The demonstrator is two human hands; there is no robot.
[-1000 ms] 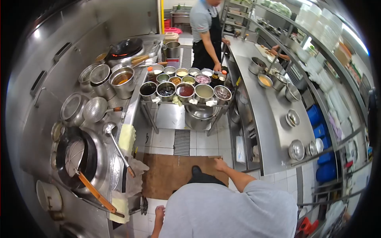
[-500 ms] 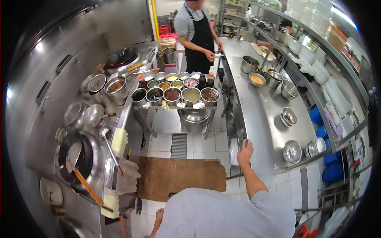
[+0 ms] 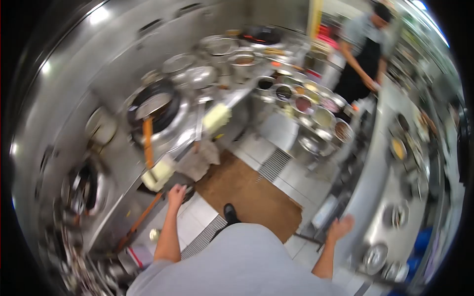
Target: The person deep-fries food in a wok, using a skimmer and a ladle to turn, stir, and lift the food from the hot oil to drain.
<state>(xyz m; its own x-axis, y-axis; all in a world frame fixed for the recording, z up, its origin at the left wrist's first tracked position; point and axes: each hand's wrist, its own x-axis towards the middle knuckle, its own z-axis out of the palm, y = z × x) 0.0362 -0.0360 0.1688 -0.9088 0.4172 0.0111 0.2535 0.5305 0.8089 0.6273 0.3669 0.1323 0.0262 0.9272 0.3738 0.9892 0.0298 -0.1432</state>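
My left hand is raised in front of the stove edge, close to a folded yellow cloth and a hanging grey cloth. Its fingers look curled, and whether they hold anything is too blurred to tell. On the other side my right hand is near the edge of the steel counter, its fingers smeared by motion. A wok with a wooden-handled ladle in it sits on the stove beyond my left hand.
A brown mat lies on the tiled floor beside a drain grate. Farther on is a stand with several sauce pots. A co-worker in a black apron is at the far right. Steel bowls rest on the counter.
The view has swung left toward the stove and tilted. My left hand has come up beside the stove edge. My right hand no longer reaches out spread over the counter edge.
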